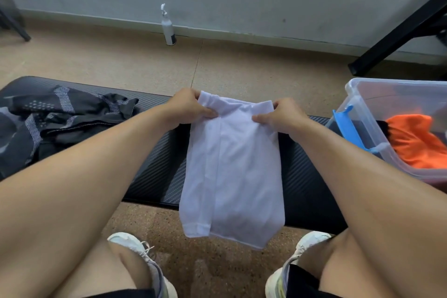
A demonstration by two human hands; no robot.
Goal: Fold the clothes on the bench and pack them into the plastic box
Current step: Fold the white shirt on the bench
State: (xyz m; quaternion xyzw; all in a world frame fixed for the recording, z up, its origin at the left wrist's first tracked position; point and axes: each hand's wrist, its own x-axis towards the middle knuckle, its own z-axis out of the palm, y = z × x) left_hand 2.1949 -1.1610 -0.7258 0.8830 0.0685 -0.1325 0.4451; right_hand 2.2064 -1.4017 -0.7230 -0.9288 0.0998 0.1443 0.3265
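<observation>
At the bench (154, 172) middle, left hand (186, 107) and right hand (278, 115) are pinching the shirt's (232, 172) far edge mid-fold, likely folding it in half next.

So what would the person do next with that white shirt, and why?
Probably fold the far end toward the near hem. Both hands, left hand and right hand, pinch the far corners of the white shirt; it lies long and narrow, overhanging the bench, too long for the plastic box.
</observation>
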